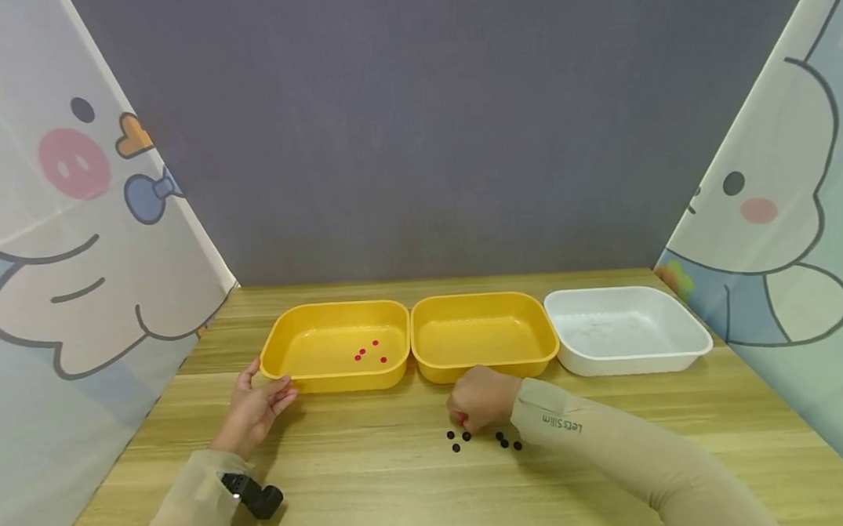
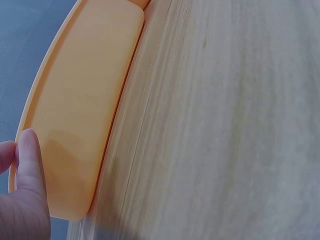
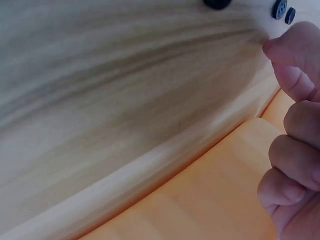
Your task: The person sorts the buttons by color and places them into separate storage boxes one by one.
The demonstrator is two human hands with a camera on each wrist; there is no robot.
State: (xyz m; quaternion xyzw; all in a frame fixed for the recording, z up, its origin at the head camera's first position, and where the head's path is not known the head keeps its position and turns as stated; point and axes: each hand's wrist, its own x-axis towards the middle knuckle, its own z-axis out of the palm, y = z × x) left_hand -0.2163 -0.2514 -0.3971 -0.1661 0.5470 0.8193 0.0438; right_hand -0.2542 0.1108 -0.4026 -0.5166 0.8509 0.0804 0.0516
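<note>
My left hand holds the front left corner of the left yellow tray. In the left wrist view the thumb lies along the tray's outer wall and a fingertip sits at its rim. Several small red buttons lie inside that tray. My right hand is lowered to the table in front of the middle yellow tray, fingers curled, with a red button showing at its fingertips. Close by, several black buttons lie scattered on the table; some show in the right wrist view.
A white tray stands right of the two yellow trays, all in one row on the wooden table. Behind them rises a grey backdrop, with cartoon-printed cloth on either side.
</note>
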